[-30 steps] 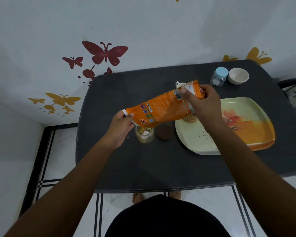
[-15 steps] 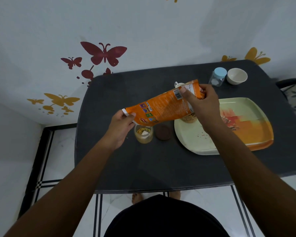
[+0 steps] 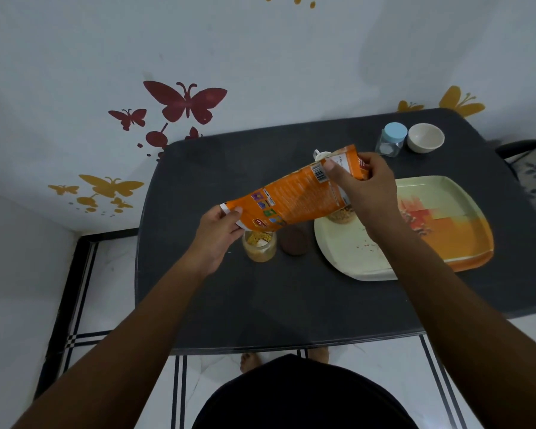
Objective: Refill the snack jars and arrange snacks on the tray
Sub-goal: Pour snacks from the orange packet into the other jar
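Observation:
An orange snack packet (image 3: 294,196) is tilted down to the left, its open mouth right over a small clear jar (image 3: 259,247) partly filled with yellow snack mix. My left hand (image 3: 220,233) pinches the packet's lower open end. My right hand (image 3: 364,188) grips its raised upper end. The jar's brown lid (image 3: 294,241) lies beside the jar on the dark table (image 3: 291,305). A cream and orange tray (image 3: 430,230) sits to the right, with a second container of snack mix (image 3: 341,215) on its left part, mostly hidden by my right hand.
At the table's far right stand a clear jar with a blue lid (image 3: 391,143) and a white bowl (image 3: 425,137). A white object (image 3: 320,155) peeks out behind the packet. The wall runs close behind the table. A chair (image 3: 532,168) is at the right edge.
Both hands and the packet have stayed almost still. The level of snack mix in the small jar looks a little higher than a second ago.

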Available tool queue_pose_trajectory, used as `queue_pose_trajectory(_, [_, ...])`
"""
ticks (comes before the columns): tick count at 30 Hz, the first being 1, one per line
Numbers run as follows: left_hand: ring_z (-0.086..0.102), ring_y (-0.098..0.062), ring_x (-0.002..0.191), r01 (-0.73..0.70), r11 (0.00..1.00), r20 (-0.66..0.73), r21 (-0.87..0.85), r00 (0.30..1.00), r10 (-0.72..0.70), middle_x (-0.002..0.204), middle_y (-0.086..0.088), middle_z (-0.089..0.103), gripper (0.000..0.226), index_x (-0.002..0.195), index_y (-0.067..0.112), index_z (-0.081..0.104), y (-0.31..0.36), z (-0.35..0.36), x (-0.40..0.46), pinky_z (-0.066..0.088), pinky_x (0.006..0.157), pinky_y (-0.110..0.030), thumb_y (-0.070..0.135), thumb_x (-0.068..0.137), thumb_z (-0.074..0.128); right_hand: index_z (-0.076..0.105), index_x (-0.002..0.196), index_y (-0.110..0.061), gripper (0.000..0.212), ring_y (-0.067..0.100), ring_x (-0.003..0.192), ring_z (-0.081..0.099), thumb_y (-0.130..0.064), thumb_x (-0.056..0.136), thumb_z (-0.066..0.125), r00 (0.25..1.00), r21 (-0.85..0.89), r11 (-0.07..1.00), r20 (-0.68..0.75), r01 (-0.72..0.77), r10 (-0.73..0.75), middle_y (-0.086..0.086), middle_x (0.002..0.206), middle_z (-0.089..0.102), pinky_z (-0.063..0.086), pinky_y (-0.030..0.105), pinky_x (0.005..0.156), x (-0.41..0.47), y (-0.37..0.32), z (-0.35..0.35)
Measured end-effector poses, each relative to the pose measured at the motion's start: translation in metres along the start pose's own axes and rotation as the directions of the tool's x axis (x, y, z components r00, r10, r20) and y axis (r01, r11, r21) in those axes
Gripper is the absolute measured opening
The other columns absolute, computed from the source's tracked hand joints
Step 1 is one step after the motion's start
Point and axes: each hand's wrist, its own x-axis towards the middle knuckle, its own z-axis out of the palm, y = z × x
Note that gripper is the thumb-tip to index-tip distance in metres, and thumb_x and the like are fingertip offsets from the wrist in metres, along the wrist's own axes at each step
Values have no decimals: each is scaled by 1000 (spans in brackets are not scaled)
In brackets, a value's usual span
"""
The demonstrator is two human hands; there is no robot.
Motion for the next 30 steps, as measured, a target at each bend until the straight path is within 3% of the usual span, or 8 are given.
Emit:
queue_pose_trajectory(9, [73, -18, 110, 11, 1000, -2, -18, 1000, -11, 121, -8, 74, 26, 129, 8, 59, -2, 1, 1, 57, 96, -36, 19, 106, 56, 53, 130, -27, 64, 4, 101, 61, -61, 80, 75, 1000, -2, 1000, 1, 29, -29, -10, 117, 60, 55, 24, 80, -6, 0, 2])
queue_pose_trajectory(22, [70, -21, 115, 15, 999, 6, -36, 1000, -14, 125, -10, 72, 30, 133, 6, 57, -5, 0, -1, 55, 100, -38, 19, 107, 54, 49, 121, -36, 57, -2, 95, 59, -62, 78, 76, 996, -7, 996, -16, 86, -86, -21, 103, 56, 46, 13, 70, -11, -6, 4])
queue_pose_trajectory(30, [72, -19, 113, 16, 998, 13, -56, 1000, -15, 123, -8, 74, 28, 131, 9, 59, -7, -1, -1, 55, 100, -38, 21, 106, 55, 50, 126, -32, 63, 2, 100, 60, -62, 78, 76, 996, -1, 996, -17, 88, -88, -16, 111, 57, 49, 17, 75, -11, -6, 3])
